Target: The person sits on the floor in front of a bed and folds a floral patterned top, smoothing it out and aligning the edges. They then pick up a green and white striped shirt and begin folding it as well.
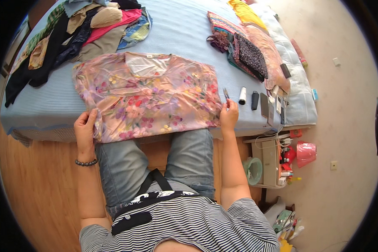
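A pink floral blouse (143, 98) lies spread out at the edge of the bed, its round neckline pointing away from me. Its lower edge reaches over my jeans. My left hand (86, 124), with a dark bead bracelet at the wrist, is closed on the blouse's left side near the lower corner. At the opposite side, my right hand (229, 115) pinches the fabric near the right edge. A small slim pen-like object (226, 93) lies just beyond my right fingers.
Mixed clothes (71, 38) are heaped at the far left of the bed (176, 29). Folded garments (243, 52) lie at the right. Near them are a white cylinder (242, 95), a black case (255, 101) and a phone (264, 105). A bedside cabinet (266, 161) and bin (253, 171) stand at right.
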{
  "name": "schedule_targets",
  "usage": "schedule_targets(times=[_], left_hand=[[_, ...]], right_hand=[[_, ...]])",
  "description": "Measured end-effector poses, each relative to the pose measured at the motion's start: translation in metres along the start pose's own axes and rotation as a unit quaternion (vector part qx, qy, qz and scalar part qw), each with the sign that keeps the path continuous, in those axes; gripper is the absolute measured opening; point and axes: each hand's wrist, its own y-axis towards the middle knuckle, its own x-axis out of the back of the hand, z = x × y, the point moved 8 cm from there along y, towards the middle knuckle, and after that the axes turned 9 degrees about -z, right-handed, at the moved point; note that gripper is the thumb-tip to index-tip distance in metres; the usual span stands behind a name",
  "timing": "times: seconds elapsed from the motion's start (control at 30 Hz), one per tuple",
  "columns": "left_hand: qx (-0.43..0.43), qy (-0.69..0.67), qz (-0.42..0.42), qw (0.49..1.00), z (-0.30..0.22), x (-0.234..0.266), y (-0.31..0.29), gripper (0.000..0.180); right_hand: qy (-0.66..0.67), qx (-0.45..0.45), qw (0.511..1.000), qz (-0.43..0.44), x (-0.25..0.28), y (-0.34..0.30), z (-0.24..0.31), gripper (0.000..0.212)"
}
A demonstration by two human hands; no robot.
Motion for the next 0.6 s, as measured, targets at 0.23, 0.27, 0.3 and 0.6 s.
schedule_targets(times=[0.23, 0.27, 0.3, 0.6], left_hand=[[-0.025, 0.080, -0.021, 0.996, 0.000, 0.003, -0.005, 0.024], [-0.025, 0.074, -0.011, 0.997, 0.006, 0.004, -0.002, 0.023], [-0.011, 0.058, -0.002, 0.998, -0.002, -0.008, -0.010, 0.023], [0.017, -0.070, -0.030, 0.997, 0.006, -0.004, -0.016, 0.017]], right_hand=[[-0.211, 0.118, 0.965, 0.102, -0.060, 0.027, -0.060, 0.018], [-0.235, 0.138, 0.957, 0.100, -0.066, 0.031, -0.071, 0.016], [-0.262, 0.158, 0.947, 0.095, -0.068, 0.035, -0.085, 0.016], [0.475, -0.313, 0.776, 0.274, -0.043, -0.035, 0.158, 0.027]])
